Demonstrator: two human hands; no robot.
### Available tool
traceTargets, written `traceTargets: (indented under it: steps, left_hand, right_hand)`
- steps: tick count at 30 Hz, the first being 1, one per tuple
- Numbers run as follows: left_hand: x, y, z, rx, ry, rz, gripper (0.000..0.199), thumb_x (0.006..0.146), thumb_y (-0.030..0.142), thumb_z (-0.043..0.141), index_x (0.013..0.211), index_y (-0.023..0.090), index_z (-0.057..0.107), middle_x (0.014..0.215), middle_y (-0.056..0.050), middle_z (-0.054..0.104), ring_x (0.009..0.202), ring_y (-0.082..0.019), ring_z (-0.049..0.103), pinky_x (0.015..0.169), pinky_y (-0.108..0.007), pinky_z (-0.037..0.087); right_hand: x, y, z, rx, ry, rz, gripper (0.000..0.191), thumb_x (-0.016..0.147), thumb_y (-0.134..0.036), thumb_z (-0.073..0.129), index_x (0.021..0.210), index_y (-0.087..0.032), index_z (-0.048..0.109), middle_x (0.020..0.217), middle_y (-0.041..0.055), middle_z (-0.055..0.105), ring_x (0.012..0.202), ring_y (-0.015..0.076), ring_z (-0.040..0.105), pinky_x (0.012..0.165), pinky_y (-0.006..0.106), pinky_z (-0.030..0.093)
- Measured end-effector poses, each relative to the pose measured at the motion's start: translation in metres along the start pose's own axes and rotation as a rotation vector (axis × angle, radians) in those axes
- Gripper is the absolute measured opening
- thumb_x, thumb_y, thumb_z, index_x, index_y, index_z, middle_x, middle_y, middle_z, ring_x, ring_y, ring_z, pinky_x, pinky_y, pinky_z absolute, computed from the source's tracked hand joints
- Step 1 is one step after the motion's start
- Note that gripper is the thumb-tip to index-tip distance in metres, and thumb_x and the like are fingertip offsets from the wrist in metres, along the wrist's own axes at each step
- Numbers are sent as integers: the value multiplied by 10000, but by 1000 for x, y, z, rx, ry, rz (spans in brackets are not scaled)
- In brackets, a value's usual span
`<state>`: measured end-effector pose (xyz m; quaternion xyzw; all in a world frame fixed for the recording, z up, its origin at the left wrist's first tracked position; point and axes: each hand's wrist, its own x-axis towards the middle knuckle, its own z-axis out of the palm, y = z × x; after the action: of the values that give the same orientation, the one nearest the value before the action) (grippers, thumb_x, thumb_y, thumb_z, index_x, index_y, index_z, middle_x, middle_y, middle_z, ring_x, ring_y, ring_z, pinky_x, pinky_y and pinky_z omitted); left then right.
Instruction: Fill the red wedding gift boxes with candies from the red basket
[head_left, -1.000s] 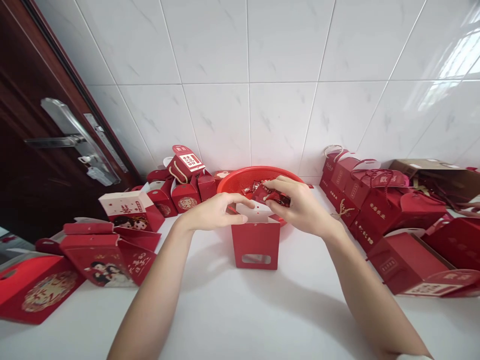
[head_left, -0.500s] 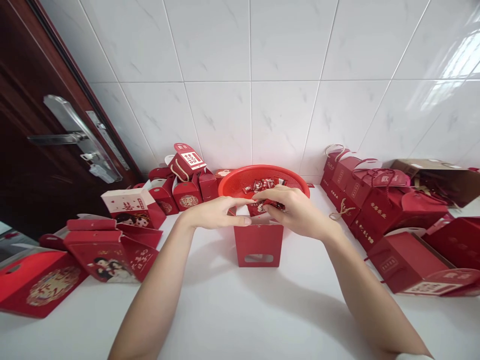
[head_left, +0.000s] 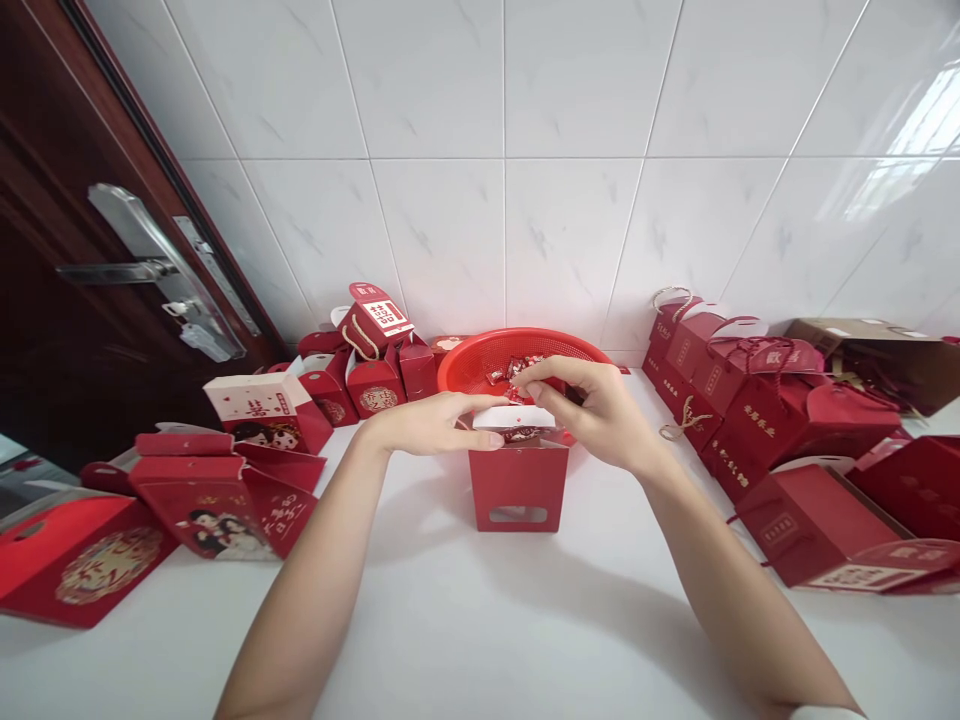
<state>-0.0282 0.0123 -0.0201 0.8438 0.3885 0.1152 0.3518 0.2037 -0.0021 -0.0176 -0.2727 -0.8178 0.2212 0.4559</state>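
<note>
A red box (head_left: 518, 487) with an oval cut-out stands upright on the white table, its top open and something dark red showing inside. My left hand (head_left: 431, 424) grips the left side of the box's top edge between thumb and fingers. Just above the box's right side, my right hand (head_left: 589, 405) has thumb and fingertips close together over the rim of the basket; whatever they may hold is too small to make out. Behind the box sits a red plastic basket (head_left: 472, 364) with small wrapped sweets (head_left: 525, 366) in it.
Red gift boxes (head_left: 232, 500) stand at the left, several more (head_left: 780, 415) at the right. A brown cardboard box (head_left: 885, 345) lies at the back right. A tiled wall (head_left: 570, 240) closes the back; a dark door (head_left: 45, 330) is at left.
My right hand has risen slightly from the box opening, and the dark red packet it held is now down in the box. The box's white flap shows more. My left hand has stayed put.
</note>
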Motion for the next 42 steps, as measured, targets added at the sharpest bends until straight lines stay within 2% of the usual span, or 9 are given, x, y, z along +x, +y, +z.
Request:
traceTargets:
  steps: [8, 10, 14, 21, 26, 30, 34, 38, 42]
  left_hand:
    - [0, 2, -1, -4, -12, -22, 569, 922, 500, 578, 1455, 315, 510, 1367, -29, 638, 1119, -228, 622, 877, -269, 483]
    - [0, 3, 0, -18, -15, -12, 552, 924, 490, 577, 1443, 312, 519, 1359, -23, 639, 1127, -225, 615, 892, -271, 478]
    - [1, 0, 0, -5, -4, -1, 555, 911, 510, 594, 1399, 249, 554, 1226, -46, 691, 1073, -237, 629, 878, -295, 489]
    - [0, 2, 0, 5, 3, -18, 585, 916, 512, 594, 1455, 302, 505, 1439, -32, 588, 1196, -240, 594, 948, -290, 481]
    - [1, -2, 1, -20, 8, 16, 479, 931, 498, 584, 1350, 266, 595, 1260, -32, 696, 1106, -220, 636, 896, -281, 494]
    - [0, -1, 1, -5, -3, -17, 549, 927, 514, 586, 1421, 280, 535, 1343, -42, 651, 1101, -218, 631, 883, -277, 490]
    - [-1, 3, 0, 14, -6, -36, 622, 921, 545, 577, 1487, 312, 463, 1405, -42, 613, 1090, -215, 629, 869, -271, 485]
    - [-1, 4, 0, 7, -13, -18, 585, 944, 535, 549, 1476, 303, 474, 1393, -42, 617, 1136, -218, 611, 886, -256, 476]
    - [-2, 3, 0, -12, -1, -63, 450, 979, 536, 474, 1300, 264, 632, 1232, -28, 699, 1102, -210, 633, 904, -251, 471]
  right_hand:
    - [-1, -5, -1, 323, 143, 149, 233, 749, -118, 473, 860, -167, 671, 721, -11, 637, 513, 86, 481, 494, 235, 387]
    - [-1, -5, -1, 304, 64, 147, 233, 725, -106, 466, 841, -164, 660, 705, -13, 629, 513, 84, 470, 486, 228, 372]
    - [-2, 0, 2, 49, -145, 93, 232, 715, -55, 464, 793, -158, 657, 673, -21, 607, 533, 74, 434, 503, 213, 336]
    - [-3, -9, -8, -3, -36, 69, 249, 797, -77, 464, 892, -169, 675, 793, 9, 672, 619, 104, 524, 555, 227, 381]
    - [-3, -4, -3, -44, -274, 52, 246, 816, -54, 459, 879, -172, 665, 770, -1, 675, 613, 99, 522, 561, 227, 381]
    - [-3, -4, -4, 25, -135, 27, 241, 853, -69, 477, 958, -173, 668, 846, 12, 688, 696, 114, 585, 611, 237, 433]
    - [-1, -6, -6, 135, -2, 22, 209, 869, -89, 523, 972, -181, 680, 950, 32, 717, 876, 153, 663, 745, 267, 517]
    - [1, 1, 4, 304, -7, 55, 158, 856, -121, 577, 947, -181, 692, 949, 31, 717, 888, 161, 678, 759, 285, 555]
    - [0, 10, 15, 329, -56, 95, 154, 862, -156, 595, 982, -183, 689, 985, 34, 716, 906, 162, 686, 776, 295, 573]
